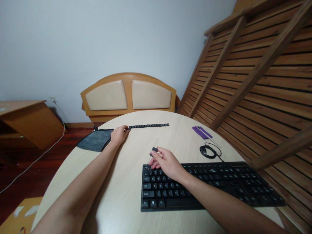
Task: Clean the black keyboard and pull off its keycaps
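Beyond the keyboard, a row of small black keycaps [149, 125] lies across the table. At its left end is my left hand [119, 135], fingertips pinched on a dark keycap, mostly hidden by the fingers. My right hand [165, 160] grips a keycap puller [154, 150] by its black middle, with thin wire loops sticking out at both ends. The lower loop reaches the top left corner of the black keyboard [185, 204]. A keycap looks to be off its place near that corner. My right hand and forearm cover part of the keys.
A dark grey cloth [95, 140] lies at the table's left edge. A purple cloth [202, 132] with a thin stick-like tool and a coiled black cable [207, 152] are on the right. Wooden slats [263, 74] lean beside the round table [117, 195].
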The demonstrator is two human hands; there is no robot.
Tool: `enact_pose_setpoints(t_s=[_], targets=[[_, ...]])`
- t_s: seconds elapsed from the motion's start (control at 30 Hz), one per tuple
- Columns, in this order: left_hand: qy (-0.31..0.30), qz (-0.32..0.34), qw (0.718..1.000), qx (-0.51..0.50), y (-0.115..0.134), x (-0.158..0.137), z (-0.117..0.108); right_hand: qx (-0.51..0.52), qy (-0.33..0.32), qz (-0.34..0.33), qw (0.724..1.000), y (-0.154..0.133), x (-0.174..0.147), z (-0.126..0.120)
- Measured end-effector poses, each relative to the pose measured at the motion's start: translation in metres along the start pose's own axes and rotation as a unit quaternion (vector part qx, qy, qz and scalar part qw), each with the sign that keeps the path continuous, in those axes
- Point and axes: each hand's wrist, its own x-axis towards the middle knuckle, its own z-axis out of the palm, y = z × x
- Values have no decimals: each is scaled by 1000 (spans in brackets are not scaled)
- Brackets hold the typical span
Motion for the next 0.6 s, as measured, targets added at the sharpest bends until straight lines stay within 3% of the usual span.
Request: enact_pose_setpoints(t_s=[0.2, 0.37, 0.5, 0.6], targets=[[30, 21, 999, -27, 5, -15, -6, -5, -1, -3, 1000, -2, -2, -1], [38, 99, 991, -83, 23, -29, -25, -29, -27, -32, 999, -7, -10, -6], [-67, 185, 971, -138, 44, -37, -48, -66, -45, -64, 995, -8, -13, -12], [-256, 259, 915, -171, 59, -57, -63, -97, -53, -77, 991, -8, -14, -15]])
